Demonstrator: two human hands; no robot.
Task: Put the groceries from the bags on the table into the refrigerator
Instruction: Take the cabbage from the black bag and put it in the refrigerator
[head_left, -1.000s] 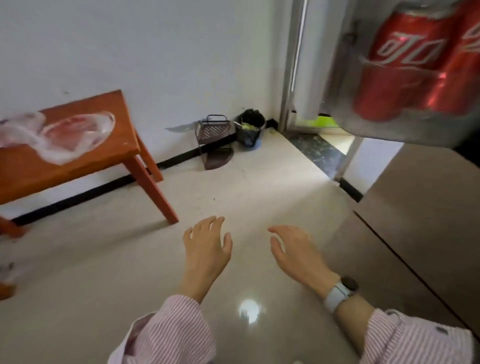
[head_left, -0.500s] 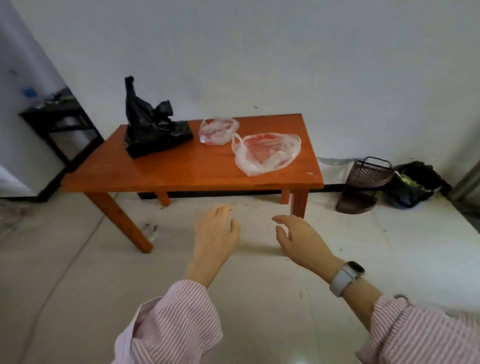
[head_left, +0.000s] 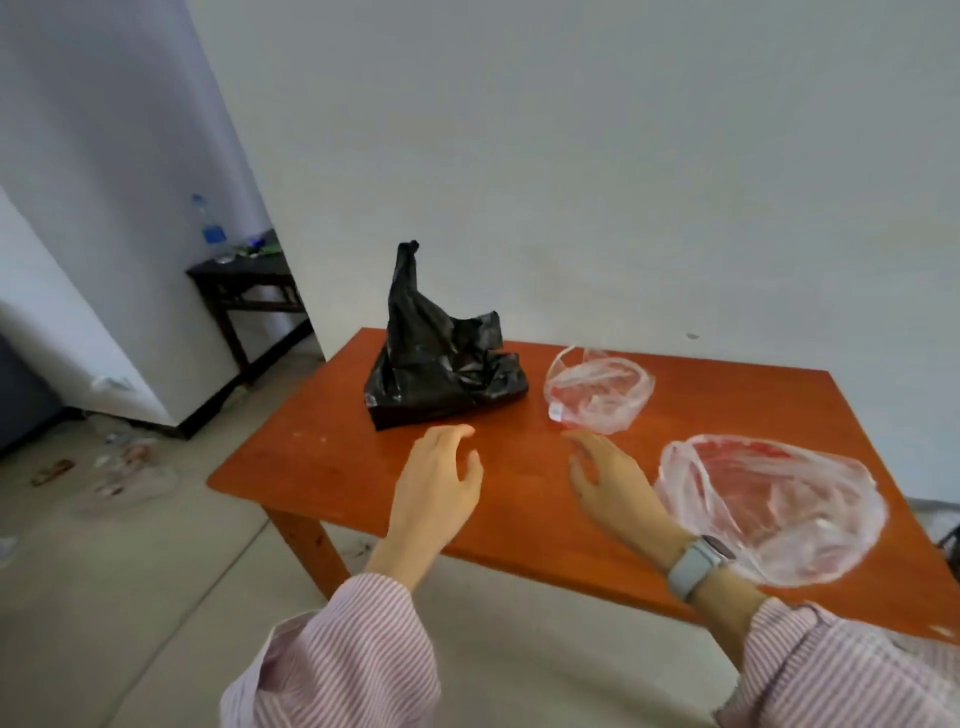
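Change: both hands now reach over the table (head_left: 322, 467), which sits nearer than half a second ago
Left hand (head_left: 436, 483): fingers loose, holding nothing; just short of the black bag (head_left: 441, 358)
Right hand (head_left: 613, 483): relaxed, empty; between the small clear bag (head_left: 597, 389) and large clear bag (head_left: 769, 509)
Bags: all three on the tabletop

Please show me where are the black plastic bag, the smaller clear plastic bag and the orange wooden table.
black plastic bag (head_left: 441, 379), head view, on its crumpled body
smaller clear plastic bag (head_left: 602, 389), head view, on its middle
orange wooden table (head_left: 322, 457), head view, on bare top near left corner
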